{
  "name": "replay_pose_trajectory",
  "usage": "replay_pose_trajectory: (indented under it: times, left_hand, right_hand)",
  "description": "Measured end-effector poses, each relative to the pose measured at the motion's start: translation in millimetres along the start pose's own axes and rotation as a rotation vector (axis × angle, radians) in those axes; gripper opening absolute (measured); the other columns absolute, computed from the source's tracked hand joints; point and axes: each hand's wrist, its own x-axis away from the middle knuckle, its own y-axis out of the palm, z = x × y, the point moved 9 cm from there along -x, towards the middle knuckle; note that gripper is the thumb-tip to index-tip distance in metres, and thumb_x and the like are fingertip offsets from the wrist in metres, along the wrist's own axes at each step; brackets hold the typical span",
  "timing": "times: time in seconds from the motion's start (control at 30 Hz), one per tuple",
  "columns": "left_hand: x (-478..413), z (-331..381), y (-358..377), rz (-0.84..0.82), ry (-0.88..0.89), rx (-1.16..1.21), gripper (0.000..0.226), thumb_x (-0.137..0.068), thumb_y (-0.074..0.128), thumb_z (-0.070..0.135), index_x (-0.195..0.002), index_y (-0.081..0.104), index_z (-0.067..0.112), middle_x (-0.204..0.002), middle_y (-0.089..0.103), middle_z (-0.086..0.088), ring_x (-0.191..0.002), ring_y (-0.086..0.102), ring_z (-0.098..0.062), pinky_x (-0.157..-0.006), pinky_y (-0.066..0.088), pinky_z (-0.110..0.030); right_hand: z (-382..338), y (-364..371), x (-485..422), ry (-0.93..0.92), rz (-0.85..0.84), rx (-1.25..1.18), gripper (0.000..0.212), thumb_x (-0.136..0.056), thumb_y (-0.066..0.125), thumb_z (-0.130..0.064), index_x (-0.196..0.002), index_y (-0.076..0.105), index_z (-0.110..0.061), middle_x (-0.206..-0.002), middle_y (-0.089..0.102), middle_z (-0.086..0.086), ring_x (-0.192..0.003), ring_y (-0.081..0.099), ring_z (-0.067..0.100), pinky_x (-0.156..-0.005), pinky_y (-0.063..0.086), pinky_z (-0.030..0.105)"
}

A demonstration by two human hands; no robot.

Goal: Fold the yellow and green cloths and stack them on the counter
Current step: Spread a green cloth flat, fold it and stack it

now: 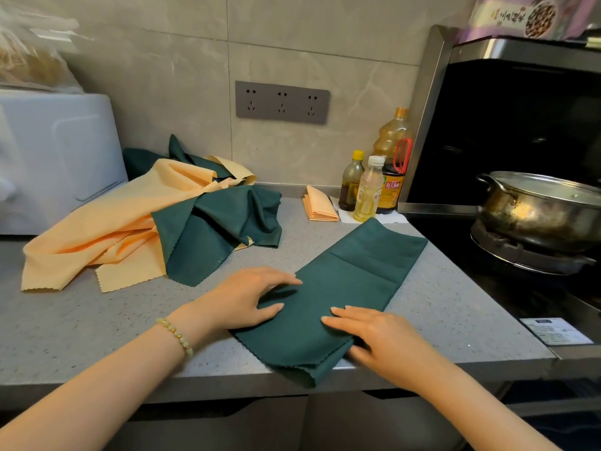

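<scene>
Green cloth point(351, 281), one, folded lengthwise into a long narrow band, lying slantwise on the grey speckled counter point(113, 327), its far end near the stove point(455, 245), its near end hanging over the counter's front edge. Hazards: that overhanging end could drag the band off the edge if the pressure on it is eased, and the stacked layers may slip out of line during the next fold, since only the near half is pinned. The far corner lies close to the hob and its pot point(536, 209) and might stray there if the band is swung. Condition: deep green, matte, smooth, with a pinked zigzag hem at the near end and two crosswise creases on the far half. Left hand point(250, 297): fingers straight and spread, laid on the band's left edge. Right hand point(374, 333): fingers flat on top by the right edge; whether its thumb hooks under cannot be told. Also present: a heap of loose cloths point(136, 229), yellow and green, at the left; one folded yellow cloth point(320, 205) by the wall, next to the bottles point(367, 193).
</scene>
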Motion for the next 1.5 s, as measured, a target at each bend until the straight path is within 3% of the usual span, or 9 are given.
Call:
replay_pose_trajectory:
  times: [0.17,0.23,0.3,0.4,0.47,0.63,0.83,1.27,1.5]
  left_hand:
    - [1.6,0.5,7.8,-0.128,-0.079,0.111,0.044,-0.094,0.031,0.034,-0.133,0.052,0.035,-0.137,0.049,0.010,-0.127,0.038,0.000,-0.105,0.019,-0.007]
    - [4.0,6.9,1.9,-0.123,-0.072,0.326,0.045,-0.095,0.026,0.029,-0.124,0.061,0.029,-0.124,0.057,0.015,-0.114,0.048,0.008,-0.105,0.028,-0.010]
    - [7.5,10.4,0.7,-0.117,-0.097,0.602,0.050,-0.091,0.023,0.030,-0.115,0.066,0.023,-0.114,0.064,0.010,-0.106,0.059,0.002,-0.101,0.041,-0.020]
    - [4.1,16.8,10.2,-0.165,-0.165,0.852,0.041,-0.085,0.037,0.031,-0.111,0.067,0.018,-0.111,0.064,-0.002,-0.107,0.062,-0.010,-0.100,0.045,-0.023]
    - [0.8,24.8,19.4,-0.228,-0.174,0.667,0.032,-0.089,0.049,0.019,-0.116,0.061,0.029,-0.109,0.055,0.012,-0.109,0.054,-0.003,-0.097,0.038,-0.010]
    - [-21.4,32.5,15.5,-0.002,-0.115,0.320,0.022,-0.087,0.064,0.031,-0.108,0.063,0.038,-0.090,0.058,0.022,-0.085,0.049,0.002,-0.079,0.041,-0.014]
    - [-34.5,12.8,15.7,0.111,-0.410,0.376,0.046,-0.097,0.049,0.036,-0.055,0.044,0.018,-0.048,0.035,0.004,-0.046,0.034,-0.011,-0.053,0.030,-0.028]
    - [-31.6,11.1,45.9,-0.431,-0.607,0.495,0.034,-0.094,0.049,0.046,-0.079,0.061,0.018,-0.071,0.068,0.004,-0.047,0.036,-0.010,-0.044,0.033,-0.019]
    - [-67.1,-17.4,25.7,-0.061,-0.657,0.477,0.040,-0.095,0.051,0.039,-0.068,0.065,0.013,-0.068,0.069,0.000,-0.054,0.056,-0.007,-0.059,0.046,-0.022]
  right_hand:
    - [13.8,2.1,9.1,0.088,-0.062,-0.137,0.040,-0.093,0.037,-0.034,-0.129,0.051,-0.046,-0.131,0.052,-0.026,-0.123,0.047,-0.005,-0.101,0.038,0.015]
    - [21.0,-10.9,17.4,0.190,-0.085,-0.281,0.037,-0.098,0.040,-0.023,-0.116,0.058,-0.049,-0.098,0.058,-0.043,-0.097,0.056,-0.014,-0.082,0.043,0.009]
    - [40.5,-21.1,20.3,0.347,-0.018,-0.528,0.033,-0.099,0.041,-0.017,-0.079,0.059,-0.036,-0.058,0.054,-0.029,-0.058,0.050,-0.005,-0.058,0.035,0.017]
    - [77.1,-22.4,28.5,0.613,0.121,-0.874,0.032,-0.099,0.040,-0.011,-0.072,0.052,-0.021,-0.063,0.052,-0.014,-0.060,0.045,0.002,-0.061,0.039,0.025]
    - [89.4,-14.8,35.1,0.753,0.162,-0.997,0.026,-0.100,0.038,-0.006,-0.094,0.059,-0.020,-0.086,0.064,-0.006,-0.075,0.054,0.007,-0.068,0.044,0.019]
    - [96.0,2.7,37.0,0.885,0.098,-1.130,0.032,-0.101,0.034,-0.008,-0.080,0.057,-0.015,-0.050,0.057,-0.007,-0.045,0.048,0.006,-0.045,0.039,0.020]
    - [108.8,11.0,30.8,0.931,0.072,-1.075,0.022,-0.097,0.051,-0.014,-0.118,0.053,-0.015,-0.105,0.067,0.005,-0.092,0.066,0.020,-0.068,0.057,0.033]
    - [143.0,-7.0,16.1,0.878,0.014,-0.472,0.039,-0.093,0.056,-0.034,-0.063,0.049,-0.010,-0.051,0.051,0.004,-0.041,0.049,0.016,-0.042,0.039,0.026]
    - [146.8,0.5,8.7,0.844,0.033,-0.383,0.042,-0.092,0.057,-0.028,-0.057,0.037,-0.016,-0.047,0.032,-0.003,-0.048,0.032,0.014,-0.052,0.028,0.029]
